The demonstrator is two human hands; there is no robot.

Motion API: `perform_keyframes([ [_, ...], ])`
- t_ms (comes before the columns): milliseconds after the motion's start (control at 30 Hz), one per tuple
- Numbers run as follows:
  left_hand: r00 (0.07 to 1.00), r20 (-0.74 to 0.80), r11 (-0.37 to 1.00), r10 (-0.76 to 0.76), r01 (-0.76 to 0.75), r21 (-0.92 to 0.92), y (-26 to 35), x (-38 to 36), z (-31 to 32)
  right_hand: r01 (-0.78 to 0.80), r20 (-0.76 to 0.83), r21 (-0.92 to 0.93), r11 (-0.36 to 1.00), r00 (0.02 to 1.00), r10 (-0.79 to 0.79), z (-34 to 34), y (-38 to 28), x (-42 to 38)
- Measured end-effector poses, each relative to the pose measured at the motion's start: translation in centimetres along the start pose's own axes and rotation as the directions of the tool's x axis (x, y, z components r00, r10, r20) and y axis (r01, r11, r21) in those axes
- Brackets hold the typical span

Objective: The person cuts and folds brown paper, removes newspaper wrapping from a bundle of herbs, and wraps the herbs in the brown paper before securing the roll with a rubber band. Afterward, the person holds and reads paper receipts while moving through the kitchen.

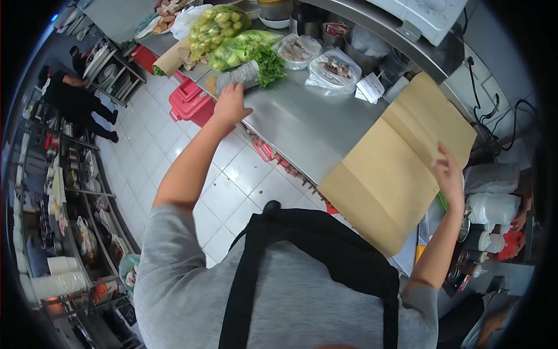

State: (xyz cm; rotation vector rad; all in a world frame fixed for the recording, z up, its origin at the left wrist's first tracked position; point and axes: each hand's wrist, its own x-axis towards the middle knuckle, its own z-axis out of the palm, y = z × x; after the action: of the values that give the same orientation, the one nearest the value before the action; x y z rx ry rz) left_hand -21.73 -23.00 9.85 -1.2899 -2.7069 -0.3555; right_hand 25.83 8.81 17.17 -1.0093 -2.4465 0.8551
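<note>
A bunch of curly green herbs (270, 65) lies on the steel counter with its stems rolled in printed paper (241, 75). My left hand (231, 106) reaches to this roll, fingertips at its near side and thumb held apart. To the right, a large creased sheet of brown paper (386, 166) is spread over the counter and hangs past its front edge. Over the sheet's right side is my right hand (449, 174), fingers apart and holding nothing.
Bagged green vegetables (218, 26) and a brown paper roll (173, 58) sit at the counter's left. Plastic-lined bowls (334, 70) stand along the back. A red lidded bin (192, 102) is on the tiled floor. Two people (70, 96) are near the far-left shelves.
</note>
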Motion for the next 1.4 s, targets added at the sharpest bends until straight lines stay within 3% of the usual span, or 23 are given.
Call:
perform_keyframes([
  [100,0.993,-0.112,0.957,-0.027,0.058,0.284,-1.9,4.8,1.5,-0.005,0.182,0.105,0.994,0.983,-0.014,3.8,-3.0,-3.5],
  [300,0.956,0.259,0.930,-0.140,0.037,0.366,-3.0,10.8,2.0,-0.070,0.178,0.061,0.996,0.982,0.058,11.0,-13.3,-7.0],
  [433,0.930,0.356,0.993,-0.090,0.059,0.098,-6.1,13.6,2.8,-0.060,0.156,0.045,0.997,0.986,0.052,14.0,-16.7,-7.6],
  [467,0.955,0.297,1.000,-0.006,-0.002,0.027,-7.1,13.9,2.3,-0.046,0.149,0.029,0.999,0.988,0.041,14.6,-17.4,-7.4],
  [500,0.927,0.371,0.956,0.050,0.063,-0.287,-8.0,14.2,1.6,-0.027,0.139,0.036,0.999,0.990,0.022,15.2,-18.2,-7.1],
  [533,0.897,0.423,0.811,0.124,0.154,-0.565,-8.8,14.3,0.8,-0.002,0.130,0.038,0.999,0.992,-0.003,15.7,-19.0,-6.6],
  [567,0.870,0.447,0.579,0.211,0.257,-0.774,-9.1,14.6,0.2,0.027,0.120,0.037,0.999,0.992,-0.031,16.1,-19.9,-5.9],
  [600,0.821,0.534,0.361,0.202,0.444,-0.820,-8.1,13.7,-1.9,0.081,0.093,0.022,0.996,0.992,-0.083,16.7,-20.8,-4.8],
  [633,0.799,0.548,0.229,0.246,0.502,-0.834,-7.9,13.3,-2.2,0.135,0.066,0.005,0.991,0.989,-0.135,17.7,-21.8,-3.4],
  [700,0.756,0.554,-0.037,0.349,0.602,-0.798,-7.0,12.8,-2.5,0.190,0.014,0.147,0.971,0.981,-0.194,19.7,-24.7,-0.6],
  [833,0.758,0.393,-0.293,0.521,0.591,-0.752,-3.6,9.5,-0.2,0.420,-0.277,0.283,0.862,0.896,-0.346,24.8,-28.0,4.4],
  [967,0.707,0.389,-0.390,0.591,0.672,-0.630,-1.4,6.7,1.9,0.385,-0.263,0.182,0.905,0.906,-0.333,27.5,-27.8,6.2],
  [1100,0.683,0.469,-0.229,0.560,0.672,-0.704,-0.1,5.8,3.5,0.471,-0.339,0.044,0.881,0.837,-0.430,29.7,-26.2,5.8],
  [1233,0.688,0.518,-0.271,0.508,0.698,-0.663,0.2,6.1,3.3,0.527,-0.391,0.022,0.850,0.787,-0.477,30.7,-24.9,5.5],
  [1400,0.610,0.540,-0.140,0.580,0.728,-0.671,0.3,6.4,4.5,0.429,-0.197,0.098,0.898,0.893,-0.405,30.2,-24.5,5.7],
])
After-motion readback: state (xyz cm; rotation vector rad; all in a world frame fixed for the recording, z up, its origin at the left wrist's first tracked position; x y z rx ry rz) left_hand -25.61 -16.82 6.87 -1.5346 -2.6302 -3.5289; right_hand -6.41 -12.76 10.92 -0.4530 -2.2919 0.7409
